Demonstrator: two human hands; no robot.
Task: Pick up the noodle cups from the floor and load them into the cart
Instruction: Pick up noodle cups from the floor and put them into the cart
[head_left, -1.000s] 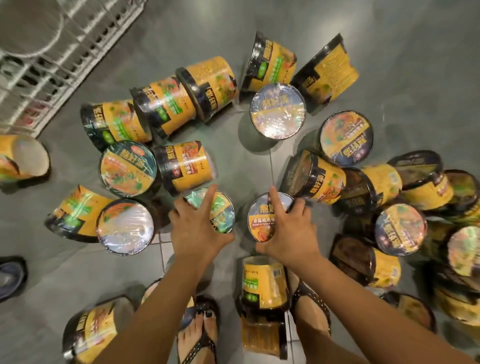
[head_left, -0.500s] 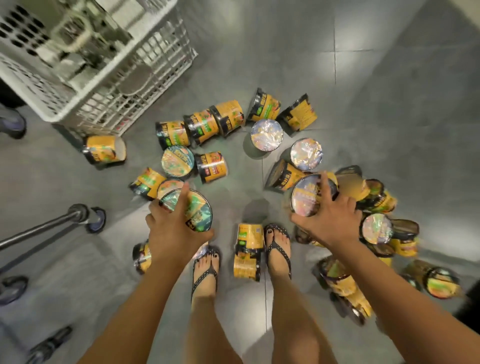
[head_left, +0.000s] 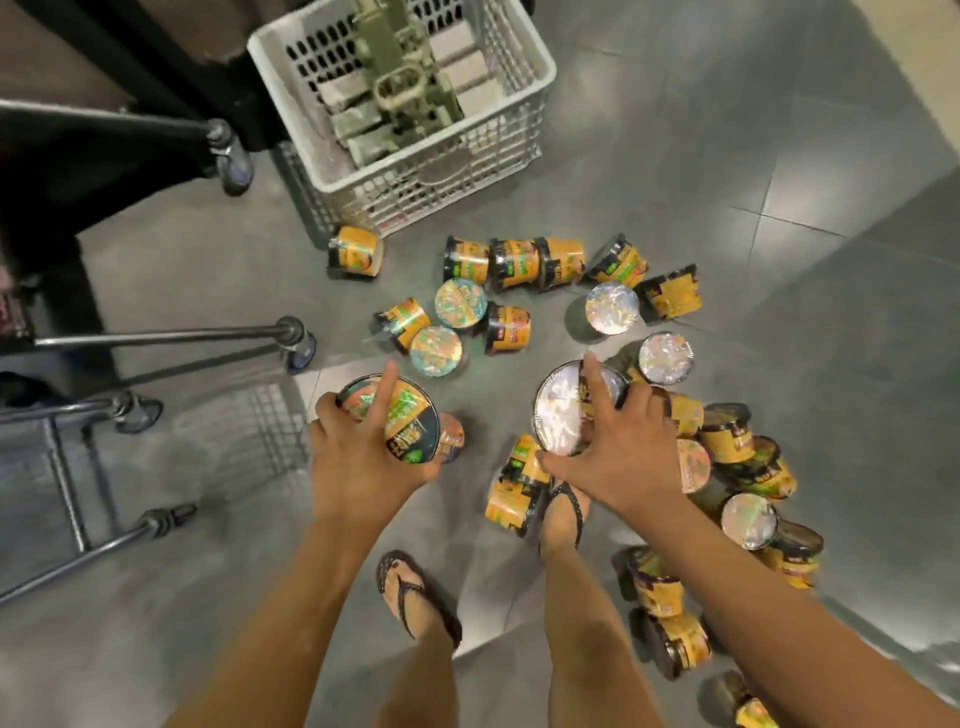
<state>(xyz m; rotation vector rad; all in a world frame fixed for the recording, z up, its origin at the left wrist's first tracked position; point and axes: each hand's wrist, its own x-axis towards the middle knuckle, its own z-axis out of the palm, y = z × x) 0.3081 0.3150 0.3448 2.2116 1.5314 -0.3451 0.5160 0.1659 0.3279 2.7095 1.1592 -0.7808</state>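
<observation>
My left hand (head_left: 358, 457) grips a noodle cup with a green and black lid (head_left: 410, 423), held up above the floor. My right hand (head_left: 618, 452) grips a second cup by its shiny silver lid (head_left: 558, 415), also lifted. Several yellow and black noodle cups lie scattered on the grey floor, such as one on its side (head_left: 511, 327) and one upright (head_left: 612, 307). More cups are piled at the right (head_left: 732, 436). The metal cart (head_left: 67, 457) stands at the left edge, with only its frame and wheels showing.
A white plastic crate (head_left: 519, 57) holding boxed goods stands at the back. A lone cup (head_left: 356, 250) lies beside it. My feet in black sandals (head_left: 410, 587) stand among the cups. Dark shelving fills the upper left.
Both hands have lifted their cups up from the floor as I stood. The view pulled back and swung left, bringing the crate and the cart frame into sight.
</observation>
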